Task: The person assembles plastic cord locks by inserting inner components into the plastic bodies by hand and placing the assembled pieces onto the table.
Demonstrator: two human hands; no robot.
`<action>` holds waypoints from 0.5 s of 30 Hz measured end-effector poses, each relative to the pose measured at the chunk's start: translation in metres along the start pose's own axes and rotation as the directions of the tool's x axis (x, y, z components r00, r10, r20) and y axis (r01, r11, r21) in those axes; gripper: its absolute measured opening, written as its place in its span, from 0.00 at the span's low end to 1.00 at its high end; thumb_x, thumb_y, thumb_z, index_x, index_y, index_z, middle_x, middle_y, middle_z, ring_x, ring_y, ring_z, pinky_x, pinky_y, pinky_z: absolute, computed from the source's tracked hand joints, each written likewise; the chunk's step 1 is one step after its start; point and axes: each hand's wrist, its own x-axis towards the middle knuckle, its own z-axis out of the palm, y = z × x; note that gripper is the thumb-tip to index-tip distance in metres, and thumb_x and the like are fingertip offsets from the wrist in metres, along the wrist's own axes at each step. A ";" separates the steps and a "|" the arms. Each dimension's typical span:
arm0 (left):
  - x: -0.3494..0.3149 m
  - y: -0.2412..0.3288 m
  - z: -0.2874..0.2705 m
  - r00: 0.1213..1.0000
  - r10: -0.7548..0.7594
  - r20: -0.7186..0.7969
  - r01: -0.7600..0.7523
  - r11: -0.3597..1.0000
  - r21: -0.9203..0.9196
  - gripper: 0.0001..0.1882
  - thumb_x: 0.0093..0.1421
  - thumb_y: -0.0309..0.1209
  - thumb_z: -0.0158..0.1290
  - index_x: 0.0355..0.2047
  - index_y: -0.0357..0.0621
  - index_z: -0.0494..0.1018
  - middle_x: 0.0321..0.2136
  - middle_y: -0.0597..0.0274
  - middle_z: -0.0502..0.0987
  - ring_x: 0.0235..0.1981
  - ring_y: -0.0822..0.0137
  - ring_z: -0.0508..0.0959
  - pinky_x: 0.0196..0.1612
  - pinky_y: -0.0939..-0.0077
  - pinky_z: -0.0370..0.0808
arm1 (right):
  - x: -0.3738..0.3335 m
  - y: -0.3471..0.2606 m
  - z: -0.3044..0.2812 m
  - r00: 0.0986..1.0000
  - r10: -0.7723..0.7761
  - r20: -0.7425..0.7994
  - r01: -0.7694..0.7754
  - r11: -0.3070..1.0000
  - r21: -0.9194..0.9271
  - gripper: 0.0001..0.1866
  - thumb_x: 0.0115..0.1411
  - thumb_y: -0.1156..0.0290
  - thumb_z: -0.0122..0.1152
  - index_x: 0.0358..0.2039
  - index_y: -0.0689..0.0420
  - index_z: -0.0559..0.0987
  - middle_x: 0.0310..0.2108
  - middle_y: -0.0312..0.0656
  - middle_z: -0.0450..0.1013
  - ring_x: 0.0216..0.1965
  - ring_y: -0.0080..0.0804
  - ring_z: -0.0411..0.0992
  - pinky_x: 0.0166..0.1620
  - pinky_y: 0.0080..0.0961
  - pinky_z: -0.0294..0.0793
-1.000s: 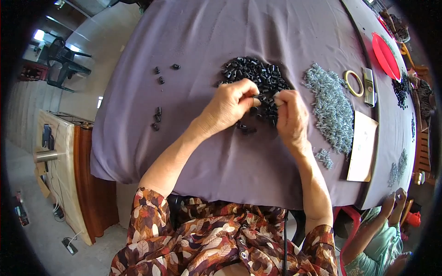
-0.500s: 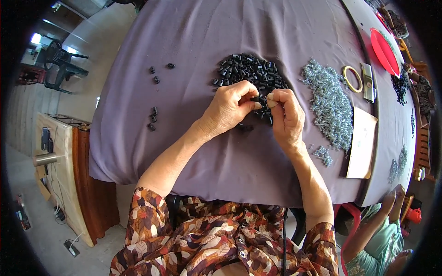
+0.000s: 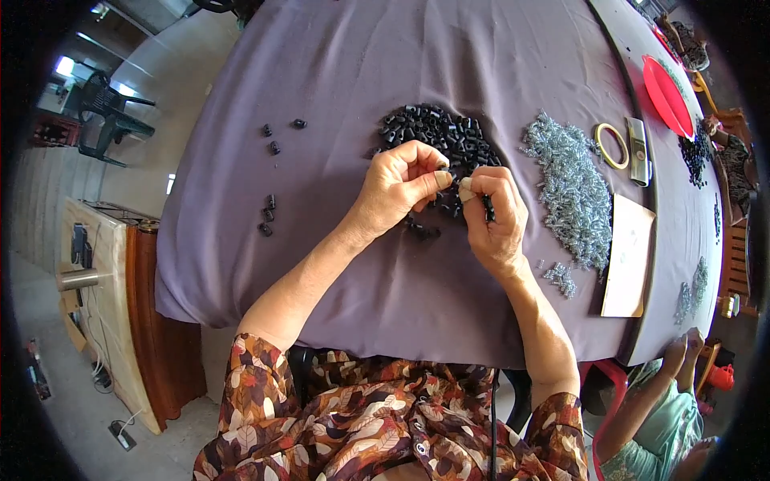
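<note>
Both my hands meet just in front of a pile of small black cylindrical pieces (image 3: 441, 132) on a purple-grey cloth (image 3: 337, 72). My left hand (image 3: 401, 183) pinches thumb against forefinger, and what lies between them is too small to make out. Close beside it, my right hand (image 3: 496, 210) is also pinched, its fingertips almost touching the left ones. A dark piece shows against the right hand's curled fingers. Several black pieces (image 3: 421, 230) lie under and just below the hands. To the right spreads a heap of small clear bluish pieces (image 3: 573, 192), with a little cluster nearer me.
Several single black pieces (image 3: 269, 216) lie at the left. Beyond the clear heap are a roll of tape (image 3: 612, 146), a metal-faced box (image 3: 638, 152), a cardboard sheet (image 3: 628, 256) and a red basin (image 3: 667, 96). Another person's hands (image 3: 686, 349) show at lower right.
My hands stay pinched together and have shifted very slightly, the fingertips now closer to each other. The whole view has tilted a little; the piles look the same.
</note>
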 end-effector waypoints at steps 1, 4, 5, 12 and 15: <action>-0.001 0.002 0.003 1.000 -0.021 -0.016 0.021 1.000 -0.002 0.06 0.56 0.24 0.55 0.34 0.41 0.71 0.25 0.69 0.73 0.23 0.80 0.73 0.22 0.87 0.70 | -0.001 0.000 0.000 1.000 0.007 0.003 -0.007 1.000 0.008 0.11 0.47 0.88 0.54 0.30 0.61 0.69 0.29 0.44 0.68 0.26 0.36 0.69 0.29 0.25 0.70; -0.004 0.005 0.005 0.999 -0.034 -0.021 0.034 0.999 -0.009 0.05 0.57 0.24 0.54 0.34 0.39 0.71 0.25 0.66 0.75 0.24 0.77 0.76 0.22 0.84 0.73 | -0.001 -0.002 0.001 1.000 0.021 0.008 -0.021 1.000 0.014 0.11 0.47 0.89 0.54 0.30 0.61 0.69 0.29 0.44 0.68 0.26 0.36 0.69 0.29 0.25 0.70; -0.004 0.007 0.006 0.999 -0.052 -0.005 0.052 0.998 -0.028 0.05 0.58 0.24 0.53 0.35 0.39 0.71 0.25 0.66 0.75 0.25 0.76 0.76 0.23 0.83 0.74 | -0.001 -0.002 0.002 1.000 0.019 0.007 -0.019 1.000 0.017 0.11 0.47 0.89 0.54 0.30 0.61 0.69 0.29 0.44 0.68 0.26 0.36 0.69 0.29 0.25 0.70; -0.002 0.007 0.008 0.993 -0.120 0.024 0.122 0.978 -0.170 0.06 0.60 0.25 0.50 0.38 0.38 0.71 0.30 0.58 0.77 0.30 0.69 0.79 0.29 0.78 0.78 | 0.001 -0.002 -0.001 1.000 0.000 -0.014 0.000 1.000 0.001 0.10 0.48 0.87 0.55 0.31 0.61 0.69 0.28 0.44 0.69 0.26 0.36 0.69 0.29 0.25 0.70; -0.002 0.001 0.003 0.990 -0.138 0.001 0.133 0.954 -0.268 0.06 0.60 0.25 0.50 0.37 0.39 0.71 0.31 0.56 0.78 0.30 0.66 0.80 0.29 0.79 0.78 | 0.000 -0.003 0.001 0.999 0.034 -0.015 -0.033 0.999 0.020 0.11 0.48 0.87 0.56 0.31 0.62 0.69 0.28 0.44 0.69 0.26 0.36 0.69 0.29 0.26 0.70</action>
